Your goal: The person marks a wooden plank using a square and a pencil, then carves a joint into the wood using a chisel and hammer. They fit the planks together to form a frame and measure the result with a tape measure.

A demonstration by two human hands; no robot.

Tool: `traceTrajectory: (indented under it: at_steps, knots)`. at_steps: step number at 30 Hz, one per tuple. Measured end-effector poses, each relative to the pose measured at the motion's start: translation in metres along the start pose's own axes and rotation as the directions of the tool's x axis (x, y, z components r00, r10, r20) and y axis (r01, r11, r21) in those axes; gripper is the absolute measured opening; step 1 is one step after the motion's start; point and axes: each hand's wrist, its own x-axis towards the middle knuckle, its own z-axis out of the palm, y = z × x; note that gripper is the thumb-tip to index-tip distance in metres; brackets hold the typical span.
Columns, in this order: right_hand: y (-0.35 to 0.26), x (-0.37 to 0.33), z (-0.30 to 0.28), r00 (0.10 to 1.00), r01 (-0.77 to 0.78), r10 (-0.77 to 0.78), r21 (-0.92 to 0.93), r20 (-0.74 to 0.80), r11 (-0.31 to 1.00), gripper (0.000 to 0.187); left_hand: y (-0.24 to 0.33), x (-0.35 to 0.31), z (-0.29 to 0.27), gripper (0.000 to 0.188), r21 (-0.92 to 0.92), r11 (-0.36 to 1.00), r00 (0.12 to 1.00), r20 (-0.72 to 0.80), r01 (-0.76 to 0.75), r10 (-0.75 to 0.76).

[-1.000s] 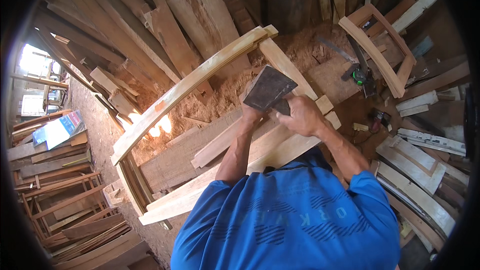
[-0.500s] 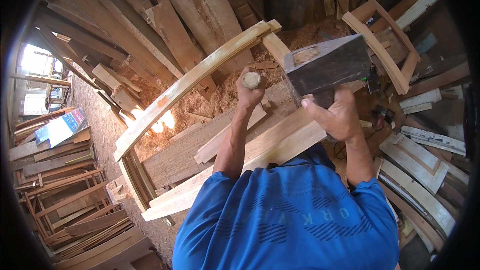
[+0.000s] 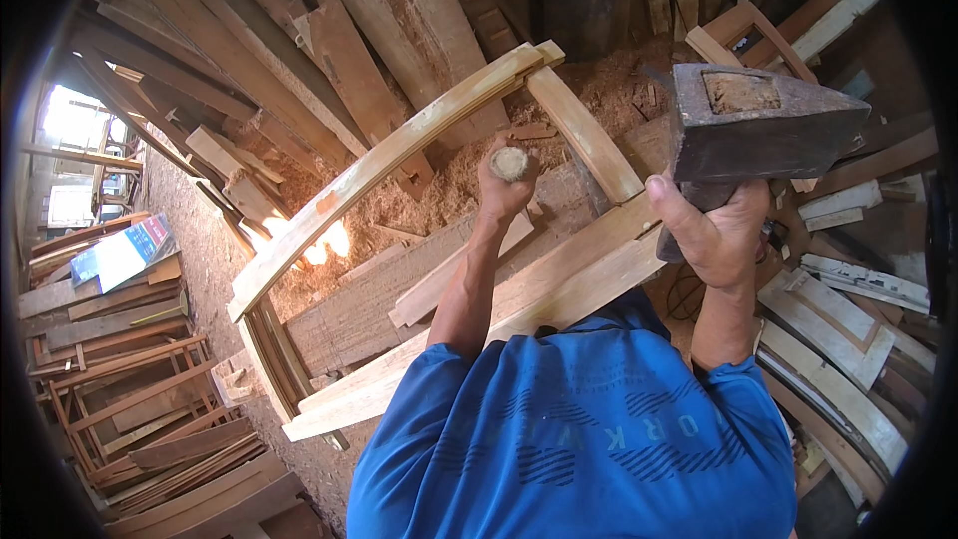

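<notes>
Grip: left hand (image 3: 506,185) clenched round a round-ended handle (image 3: 511,165) over the opening of the wooden frame (image 3: 399,144); right hand (image 3: 717,235) grasps dark mallet (image 3: 766,135), well rightward. Probably best: handle steady, strike square.

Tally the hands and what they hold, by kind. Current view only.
Hands: 2 (left hand, right hand)
Mallet, dark with a blocky head: 1, in the right
Handle with a pale round end: 1, in the left; the rest of it is hidden
Total: 4
</notes>
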Motion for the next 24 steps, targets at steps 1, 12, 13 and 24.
traceTrajectory:
  at_steps: [1, 12, 13, 24]
  knots:
    - [0.0, 0.0, -0.001, 1.0, 0.013, -0.013, 0.001, -0.006, 1.0, 0.012, -0.001, 0.0, 0.0, 0.017, 0.017, 1.0, 1.0, 0.006, -0.002, 0.002]
    - [0.041, 0.005, 0.028, 0.996, 0.087, -0.077, -0.216, 0.054, 0.972, 0.017, 0.008, -0.01, 0.005, 0.017, 0.122, 0.992, 0.998, 0.064, -0.012, 0.004]
    - [0.065, 0.0, 0.033, 0.988, 0.104, -0.06, -0.327, 0.142, 0.939, 0.019, 0.012, -0.008, 0.007, 0.016, 0.174, 0.985, 0.997, 0.081, -0.009, -0.005]
    - [0.019, 0.036, 0.023, 0.985, 0.161, -0.143, -0.213, 0.095, 0.964, 0.024, 0.0, -0.019, 0.004, 0.012, 0.087, 0.996, 0.993, 0.121, -0.011, 0.0]
